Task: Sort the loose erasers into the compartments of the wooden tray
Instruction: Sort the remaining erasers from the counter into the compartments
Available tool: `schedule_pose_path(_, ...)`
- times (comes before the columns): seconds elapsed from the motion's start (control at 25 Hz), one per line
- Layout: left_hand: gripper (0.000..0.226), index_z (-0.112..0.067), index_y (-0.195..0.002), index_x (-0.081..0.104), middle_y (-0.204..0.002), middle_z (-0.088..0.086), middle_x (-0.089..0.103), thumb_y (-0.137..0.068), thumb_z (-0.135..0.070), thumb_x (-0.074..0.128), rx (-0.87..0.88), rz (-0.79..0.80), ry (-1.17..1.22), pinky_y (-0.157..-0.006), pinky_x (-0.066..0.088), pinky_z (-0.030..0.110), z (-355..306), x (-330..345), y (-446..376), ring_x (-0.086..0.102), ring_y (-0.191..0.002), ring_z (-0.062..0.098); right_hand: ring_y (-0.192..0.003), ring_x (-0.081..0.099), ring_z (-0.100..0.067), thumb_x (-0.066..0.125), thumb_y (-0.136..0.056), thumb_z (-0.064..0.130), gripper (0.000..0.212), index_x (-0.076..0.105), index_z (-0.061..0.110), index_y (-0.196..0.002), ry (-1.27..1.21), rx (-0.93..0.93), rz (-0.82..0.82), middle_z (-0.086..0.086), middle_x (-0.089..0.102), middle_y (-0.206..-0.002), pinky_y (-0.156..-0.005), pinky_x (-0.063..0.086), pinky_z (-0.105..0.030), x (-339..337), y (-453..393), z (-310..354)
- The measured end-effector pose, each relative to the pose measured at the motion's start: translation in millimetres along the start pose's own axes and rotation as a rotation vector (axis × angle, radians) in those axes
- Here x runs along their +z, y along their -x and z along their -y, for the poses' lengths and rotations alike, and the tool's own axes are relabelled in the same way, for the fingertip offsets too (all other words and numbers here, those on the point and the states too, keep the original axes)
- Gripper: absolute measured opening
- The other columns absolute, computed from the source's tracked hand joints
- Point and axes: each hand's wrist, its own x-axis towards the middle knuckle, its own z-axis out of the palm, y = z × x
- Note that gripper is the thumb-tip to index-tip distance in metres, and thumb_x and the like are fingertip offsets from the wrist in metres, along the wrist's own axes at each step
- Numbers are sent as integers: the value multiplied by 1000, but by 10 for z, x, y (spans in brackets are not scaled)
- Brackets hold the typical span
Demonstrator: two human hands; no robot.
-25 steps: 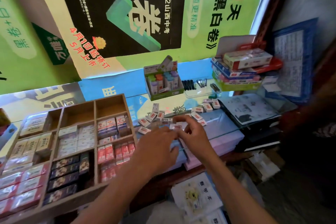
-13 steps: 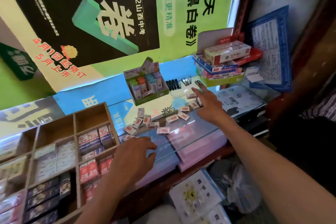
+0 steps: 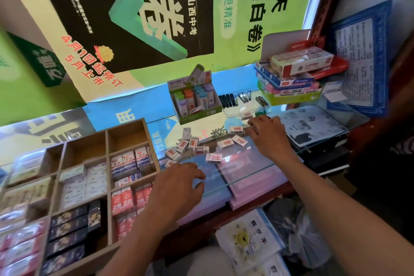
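Loose erasers, white with red labels too small to read, lie scattered across the middle of the glass counter, just right of the wooden tray, whose front compartments hold red packs marked "2B". The left hand hovers with fingers spread at the counter's front edge. The right hand reaches over the farthest erasers, fingers curled down; whether it pinches one I cannot tell, and behind it a stacked box reads "2B".

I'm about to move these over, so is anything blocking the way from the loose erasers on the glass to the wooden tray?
Nothing visible blocks it. The small white red-labelled erasers lie scattered on the glass counter, and the compartmented wooden tray sits directly beside them. Only the left hand hovers over the glass between them, holding nothing.
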Motion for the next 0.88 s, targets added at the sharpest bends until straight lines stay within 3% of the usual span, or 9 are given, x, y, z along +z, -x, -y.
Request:
schedule_pose_path(0.16, 21, -30, -105, 73, -118, -15, 68, -92, -33, 57, -13, -37, 89, -91, 46, 31, -10, 22, 17, 60, -111, 11, -91, 55, -29, 56, -91, 39, 29, 68, 14, -99, -147, 249, -115, -7, 66, -102, -69, 47, -36, 23, 19, 1)
schedule_pose_path(0.24, 20, -27, -107, 72, -116, -11, 69, -92, -28, 59, 0, -83, 157, -92, 50, 33, 7, 38, 14, 62, -108, 14, -81, 61, -22, 64, -86, 34, 21, 71, 14, -89, -436, 332, -172, -3, 70, -90, -69, 51, -36, -102, 87, 27)
schedule_pose_path(0.32, 20, -25, -111, 71, -115, -8, 70, -93, -22, 61, -32, -229, 300, -89, 53, 36, -34, 6, 19, 64, -103, 14, -76, 65, -13, 70, -85, 26, 8, 73, 18, -87, -863, 411, -249, 2, 72, -84, -73, 57, -35, -330, 222, 231)
schedule_pose_path(0.44, 22, -27, -118, 66, -114, -12, 68, -98, -30, 59, -294, -412, 939, -89, 53, 34, -451, -132, 88, 64, -102, 9, -66, 63, -8, 70, -87, 16, 2, 71, 14, -87, -1543, 520, -172, 2, 69, -76, -63, 54, -26, -682, 475, 923)
schedule_pose_path(0.52, 34, -24, -125, 62, -117, -6, 68, -99, -43, 52, -560, -324, 1588, -93, 48, 36, -761, -225, 112, 62, -112, 15, -58, 56, -12, 62, -90, 19, 13, 68, 9, -86, -2011, 721, -5, -2, 63, -71, -54, 45, -25, -831, 592, 1354)
schedule_pose_path(0.6, 43, -15, -121, 64, -111, 3, 70, -100, -47, 45, -723, -301, 2112, -86, 50, 34, -876, -291, 131, 64, -106, 22, -59, 57, -17, 51, -91, 23, 23, 67, 7, -85, -2308, 842, 117, -6, 65, -71, -54, 45, -26, -885, 645, 1597)
schedule_pose_path(0.68, 46, -12, -116, 66, -111, 9, 70, -101, -48, 41, -793, -353, 2308, -82, 52, 35, -787, -320, 141, 66, -99, 24, -67, 62, -23, 44, -92, 23, 33, 69, 4, -87, -2435, 849, 137, -12, 70, -79, -58, 52, -28, -866, 693, 1715)
schedule_pose_path(0.76, 45, -12, -114, 66, -113, 11, 69, -101, -48, 42, -844, -400, 2342, -83, 53, 37, -701, -321, 170, 66, -99, 26, -81, 67, -29, 38, -94, 20, 39, 72, 0, -92, -2442, 748, 162, -17, 74, -93, -64, 57, -32, -816, 743, 1783)
schedule_pose_path(0.88, 42, -14, -123, 64, -107, 8, 67, -98, -44, 49, -771, -415, 2612, -87, 49, 30, -588, -331, 225, 65, -93, 22, -101, 68, -32, 40, -86, 14, 40, 75, 3, -102, -2079, 553, 179, -14, 73, -110, -88, 57, -43, -743, 873, 1946)
